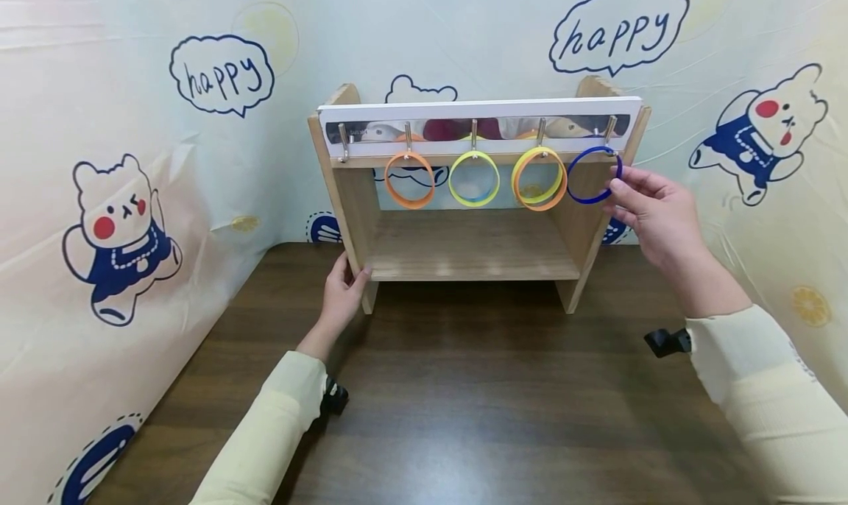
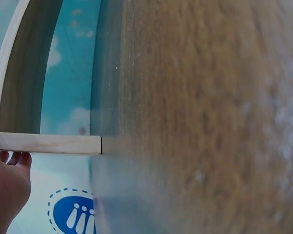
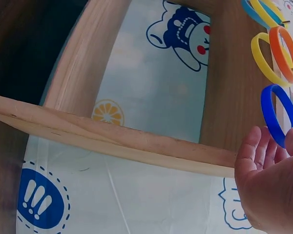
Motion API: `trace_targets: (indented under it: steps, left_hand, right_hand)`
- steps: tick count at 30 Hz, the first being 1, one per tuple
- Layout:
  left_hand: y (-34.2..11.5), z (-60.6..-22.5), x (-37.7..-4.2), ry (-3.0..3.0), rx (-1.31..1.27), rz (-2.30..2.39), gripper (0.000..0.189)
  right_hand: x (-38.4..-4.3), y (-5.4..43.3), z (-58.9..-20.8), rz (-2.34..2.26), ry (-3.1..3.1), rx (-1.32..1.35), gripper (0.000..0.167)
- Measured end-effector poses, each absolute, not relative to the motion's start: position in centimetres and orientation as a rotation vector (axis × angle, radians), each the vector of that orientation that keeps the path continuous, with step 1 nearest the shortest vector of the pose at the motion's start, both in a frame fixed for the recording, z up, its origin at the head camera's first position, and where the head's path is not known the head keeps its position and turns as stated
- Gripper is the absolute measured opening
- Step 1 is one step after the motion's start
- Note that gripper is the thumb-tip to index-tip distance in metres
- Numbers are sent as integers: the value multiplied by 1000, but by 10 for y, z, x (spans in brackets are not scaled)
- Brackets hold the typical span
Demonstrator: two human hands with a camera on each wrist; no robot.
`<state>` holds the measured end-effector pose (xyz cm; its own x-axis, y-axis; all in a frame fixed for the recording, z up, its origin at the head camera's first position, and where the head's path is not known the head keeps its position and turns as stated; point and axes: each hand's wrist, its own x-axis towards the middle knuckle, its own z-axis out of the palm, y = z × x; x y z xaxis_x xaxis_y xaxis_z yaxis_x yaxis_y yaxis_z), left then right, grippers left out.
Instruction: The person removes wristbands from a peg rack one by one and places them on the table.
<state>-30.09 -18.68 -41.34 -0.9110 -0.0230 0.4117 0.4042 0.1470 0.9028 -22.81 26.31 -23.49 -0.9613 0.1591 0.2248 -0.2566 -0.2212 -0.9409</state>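
A blue silicone wristband [image 1: 571, 185] is at the rightmost hook [image 1: 610, 129] of a wooden rack [image 1: 473, 244]. My right hand [image 1: 662, 214] pinches the band's right side between thumb and fingers. In the right wrist view, the blue wristband [image 3: 269, 109] stands beside the thumb; whether it rests fully on the hook I cannot tell. My left hand [image 1: 342, 291] grips the rack's left side panel [image 1: 339, 196] low down, thumb in front. In the left wrist view, the fingers of that hand [image 2: 10, 187] touch the panel's edge [image 2: 53, 143].
On other hooks hang an orange wristband [image 1: 391, 188], a yellow one [image 1: 453, 185] with some blue behind it, and an orange-and-yellow pair [image 1: 563, 188]. The leftmost hook [image 1: 342, 140] is bare. The rack stands on a dark wood table [image 1: 450, 387] before a printed cloth [image 1: 218, 144].
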Motion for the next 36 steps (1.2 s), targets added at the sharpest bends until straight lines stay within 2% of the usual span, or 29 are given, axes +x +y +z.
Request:
trace_targets:
  steps: [6, 10, 14, 23, 36]
  left_hand:
    - [-180, -394, -284, -2131, -368, -1803, 54]
    - [-180, -393, -281, -2153, -353, -1796, 54]
    - [-181, -393, -281, -2163, -351, -1796, 55]
    - [-182, -395, -281, -2159, -356, -1803, 55]
    - [-181, -396, -284, -2107, -366, -1795, 53]
  right_hand:
    - [-228, 265, -233, 2302, -1728, 126, 38]
    - [-228, 266, -231, 2302, -1733, 99, 41]
    - [-228, 265, -229, 2304, -1733, 80, 46]
    - [-228, 266, -225, 2344, -1678, 94, 37]
    - [-221, 269, -218, 2381, -1586, 94, 43]
